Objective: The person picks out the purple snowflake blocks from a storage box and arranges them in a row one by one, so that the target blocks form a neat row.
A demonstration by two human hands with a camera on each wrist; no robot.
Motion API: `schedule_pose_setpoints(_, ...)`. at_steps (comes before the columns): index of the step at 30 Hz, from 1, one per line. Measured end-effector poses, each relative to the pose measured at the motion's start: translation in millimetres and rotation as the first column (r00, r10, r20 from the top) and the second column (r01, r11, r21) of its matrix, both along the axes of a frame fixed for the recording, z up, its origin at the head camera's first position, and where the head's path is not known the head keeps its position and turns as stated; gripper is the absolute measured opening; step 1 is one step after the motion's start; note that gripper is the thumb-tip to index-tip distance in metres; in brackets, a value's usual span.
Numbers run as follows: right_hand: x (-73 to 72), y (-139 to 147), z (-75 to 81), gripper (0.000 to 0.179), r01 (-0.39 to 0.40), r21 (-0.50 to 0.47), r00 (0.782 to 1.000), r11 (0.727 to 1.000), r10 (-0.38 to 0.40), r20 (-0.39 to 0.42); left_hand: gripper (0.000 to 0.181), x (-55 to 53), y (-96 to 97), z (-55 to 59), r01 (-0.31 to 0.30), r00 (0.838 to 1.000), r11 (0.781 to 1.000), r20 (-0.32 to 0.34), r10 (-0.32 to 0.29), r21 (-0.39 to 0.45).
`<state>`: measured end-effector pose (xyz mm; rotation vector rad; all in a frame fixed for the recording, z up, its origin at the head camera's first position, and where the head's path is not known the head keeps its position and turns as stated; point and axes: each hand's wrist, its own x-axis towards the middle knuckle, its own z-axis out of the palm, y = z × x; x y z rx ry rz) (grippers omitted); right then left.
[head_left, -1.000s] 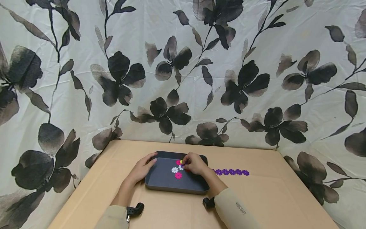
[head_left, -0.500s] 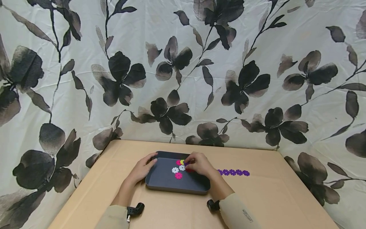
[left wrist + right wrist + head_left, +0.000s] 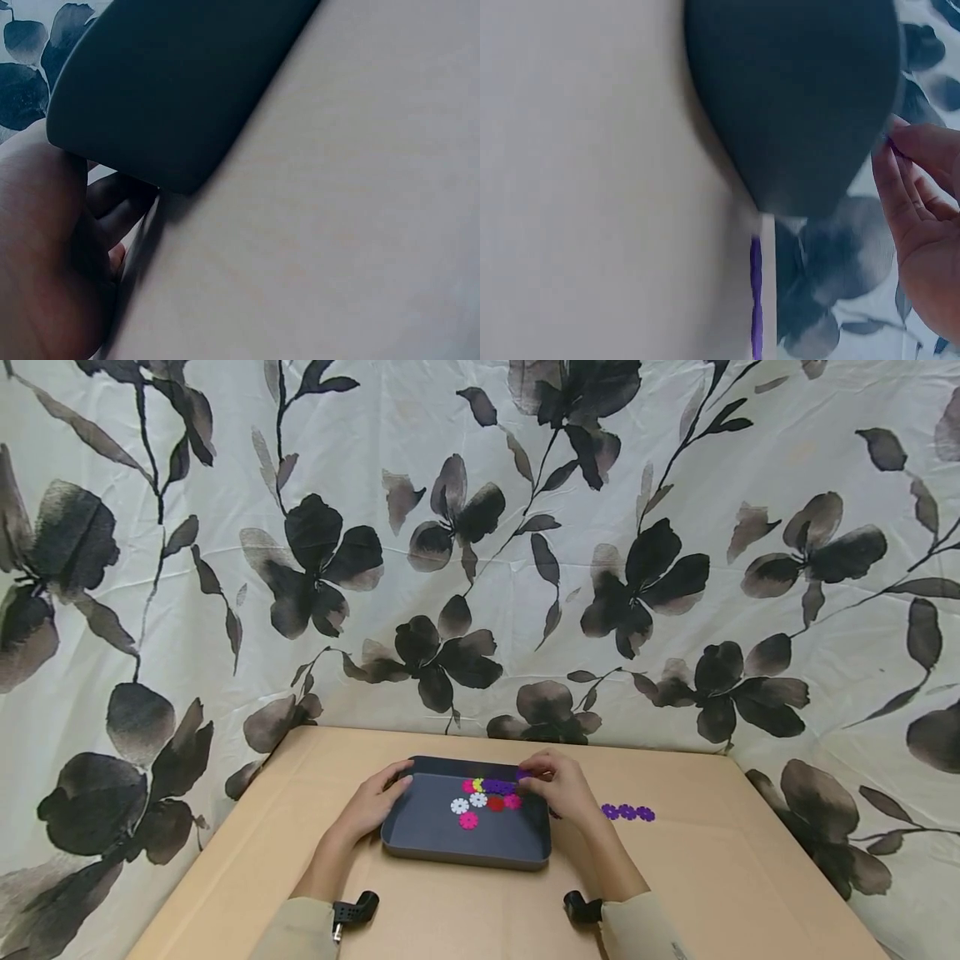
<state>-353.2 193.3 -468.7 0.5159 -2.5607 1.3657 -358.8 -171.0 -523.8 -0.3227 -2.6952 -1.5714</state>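
Observation:
A dark grey tray [image 3: 420, 839] lies on the table, with my left hand [image 3: 372, 804] at its left side. In the left wrist view that hand's fingers [image 3: 120, 199] curl against the tray's outer wall. My right hand [image 3: 558, 787] is over the tray's back right corner. Its thumb and fingertips pinch a purple flower-shaped disc [image 3: 522, 773], mostly hidden by the fingers; a sliver of purple shows in the right wrist view. Purple discs [image 3: 495, 787] lie in the tray beside a yellow disc [image 3: 477, 785], a red disc [image 3: 496, 804], white discs [image 3: 459, 807] and pink discs [image 3: 468, 820].
To the tray's right, a row of purple discs [image 3: 627, 812] lies on the table [image 3: 712, 877], partly hidden by the right forearm. A floral cloth [image 3: 525, 610] hangs behind the table. Each wrist bears a black camera mount [image 3: 583, 908].
My right hand has moved right across the tray, away from the middle. Purple discs now show behind the red one, uncovered along with a pink disc. The left hand stays where it was.

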Motion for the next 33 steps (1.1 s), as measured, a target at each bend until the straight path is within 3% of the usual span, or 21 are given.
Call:
schedule_pose_setpoints(10, -1.7, 45, -1.9, 0.02, 0.052, -0.028, 0.998, 0.998, -0.052, -0.016, 0.049, -1.9, 0.5, -0.1, 0.003, 1.0, 1.0, -0.002, -0.003, 0.006)
schedule_pose_setpoints(24, 2.4, 99, -5.2, 0.027, 0.219, -0.057, 0.976, 0.974, -0.219, 0.014, 0.049, -1.6, 0.0, -0.6, 0.006, 1.0, 1.0, -0.001, -0.006, 0.001)
schedule_pose_setpoints(33, 6.6, 132, -10.1, 0.029, 0.25, -0.114, 0.968, 0.962, -0.247, 0.038, 0.049, -1.0, 0.0, -1.1, 0.011, 1.0, 1.0, -0.001, -0.011, 0.012)
